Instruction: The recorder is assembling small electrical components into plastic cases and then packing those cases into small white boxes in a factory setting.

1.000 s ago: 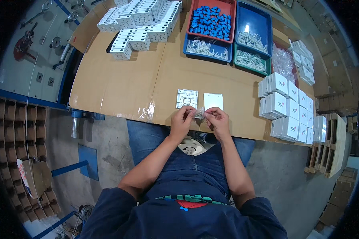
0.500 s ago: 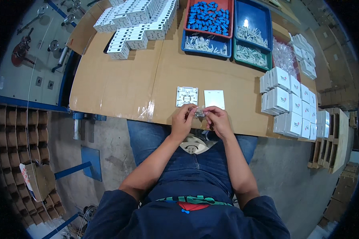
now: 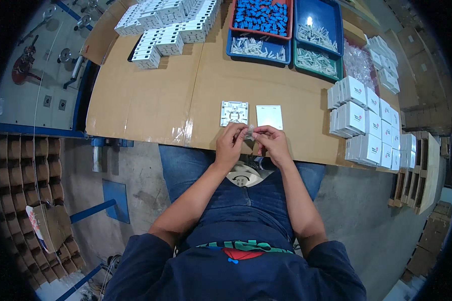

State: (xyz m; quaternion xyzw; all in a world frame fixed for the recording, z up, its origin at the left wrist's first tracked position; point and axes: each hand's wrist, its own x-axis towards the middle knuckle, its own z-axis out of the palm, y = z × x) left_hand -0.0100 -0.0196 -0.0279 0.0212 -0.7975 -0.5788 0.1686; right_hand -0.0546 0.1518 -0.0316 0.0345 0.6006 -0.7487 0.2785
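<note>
A small clear plastic bag (image 3: 249,132) is pinched between my two hands at the table's near edge; what it holds is too small to make out. My left hand (image 3: 230,144) has its fingers closed on the bag's left side. From the right, my right hand (image 3: 273,143) grips it between thumb and fingers. Just beyond my left hand lies a square white plastic base (image 3: 234,114) with its moulded inner side facing up. To the right of it a flat white cover plate (image 3: 269,117) rests on the cardboard, beyond my right hand.
Rows of stacked white boxes (image 3: 171,37) stand far left. At the back are a red tray of blue parts (image 3: 261,20) and blue (image 3: 258,59) and green trays (image 3: 315,75) of white pieces. White units (image 3: 361,118) are piled at right. Cardboard (image 3: 140,100) covers the table.
Both hands stay at the bag, with small shifts of the fingers. The whole view has tilted slightly, so the tabletop things sit a little higher in the picture.
</note>
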